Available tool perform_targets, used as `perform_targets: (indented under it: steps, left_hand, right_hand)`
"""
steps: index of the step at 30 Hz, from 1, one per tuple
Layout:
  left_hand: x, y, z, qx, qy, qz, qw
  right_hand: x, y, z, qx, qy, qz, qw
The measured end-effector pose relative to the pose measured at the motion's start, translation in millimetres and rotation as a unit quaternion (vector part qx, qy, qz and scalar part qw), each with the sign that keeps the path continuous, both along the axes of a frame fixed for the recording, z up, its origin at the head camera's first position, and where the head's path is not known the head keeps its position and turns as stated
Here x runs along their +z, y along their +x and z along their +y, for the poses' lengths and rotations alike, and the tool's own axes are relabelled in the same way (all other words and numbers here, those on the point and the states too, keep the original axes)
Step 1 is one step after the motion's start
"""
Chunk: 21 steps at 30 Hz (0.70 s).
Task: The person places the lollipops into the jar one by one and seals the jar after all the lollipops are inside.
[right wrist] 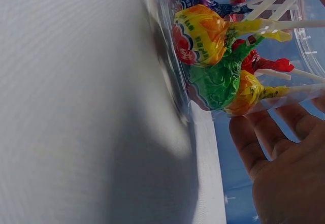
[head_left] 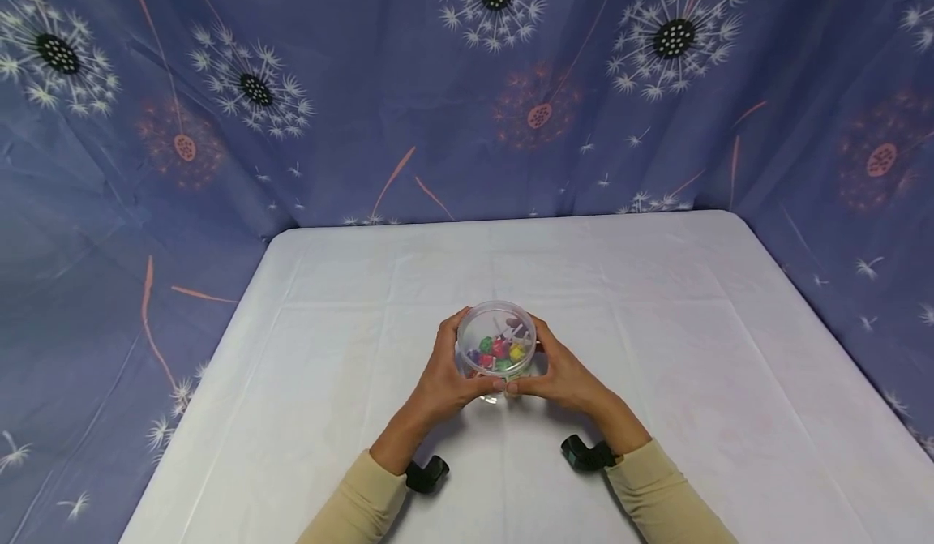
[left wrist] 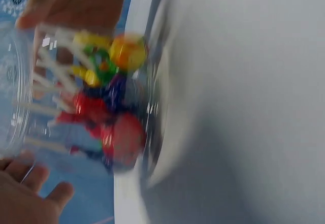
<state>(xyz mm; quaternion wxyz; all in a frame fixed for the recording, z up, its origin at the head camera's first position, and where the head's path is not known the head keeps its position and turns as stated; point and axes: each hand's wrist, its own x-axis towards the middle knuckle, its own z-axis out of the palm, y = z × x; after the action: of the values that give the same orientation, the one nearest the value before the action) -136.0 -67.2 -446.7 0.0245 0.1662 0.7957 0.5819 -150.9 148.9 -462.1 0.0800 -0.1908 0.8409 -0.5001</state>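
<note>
Between both hands is a clear round plastic jar [head_left: 477,317] of wrapped lollipops [head_left: 500,348]. My left hand [head_left: 447,374] grips the jar's left side, its thumb across the near side. On the opposite side my right hand [head_left: 560,372] holds it the same way, the two thumbs almost meeting. In the right wrist view, yellow, green, red and dark blue lollipops [right wrist: 216,84] lie with their white sticks toward the jar's mouth. The jar's base is close to the tabletop; whether it touches, I cannot tell. The left wrist view is blurred.
A white cloth covers the table [head_left: 350,309]. Behind it and along the sides hangs a blue curtain [head_left: 394,82] with a dandelion print. Each wrist wears a black camera mount, one left [head_left: 427,475] and one right [head_left: 586,453].
</note>
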Motion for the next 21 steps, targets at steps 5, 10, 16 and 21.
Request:
perform_targets:
  steps: [5,10,16,21]
  left_hand:
    - [0.5,-0.2,3.7,0.024,-0.026,0.025,0.9991]
    - [5.4,-9.0,-6.2,-0.01,-0.064,0.005,0.9979]
    - [15.6,-29.7,-23.3,-0.126,-0.105,-0.027,0.9862]
    - [20.6,-44.1,-32.8,-0.194,-0.121,-0.059,0.9718]
  right_hand:
    - [-0.4,0.1,0.0,0.003,-0.001,0.004,1.0]
    - [-1.0,-1.5,1.2,0.007,-0.004,0.003,1.0]
    - [-1.7,-1.5,1.4,0.011,-0.011,0.0,1.0]
    - [-1.7,-0.8,1.3,0.012,-0.011,0.001,1.0]
